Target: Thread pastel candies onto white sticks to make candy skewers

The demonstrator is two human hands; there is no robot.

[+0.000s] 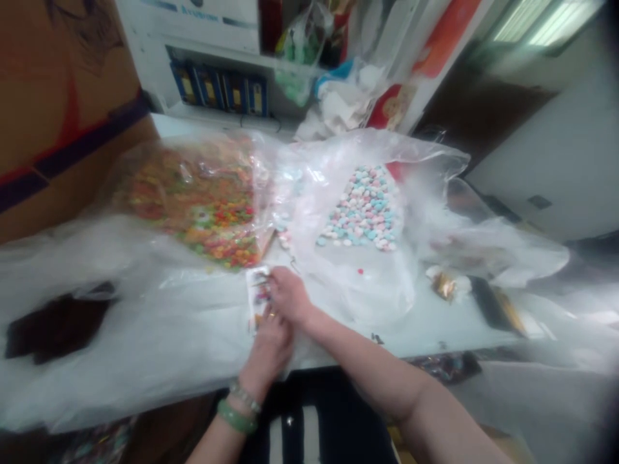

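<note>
Close together near the table's front edge, both hands are at a small white printed packet with coloured pictures on it. My right hand is closed at its right side, near the top. Just below, my left hand grips its lower right part, with bracelets on that wrist. Motion blur hides whether the packet is sealed or torn. Beyond it lies a clear bag of small red, orange, yellow and green pieces. To the right, pink, white and blue tablets lie heaped on a clear plastic bag.
A large cardboard box stands at the left. Dark brown bags lie under plastic on the table's left. A gold-coloured wrapper is on the right. Shelves with blue boxes rise behind the table.
</note>
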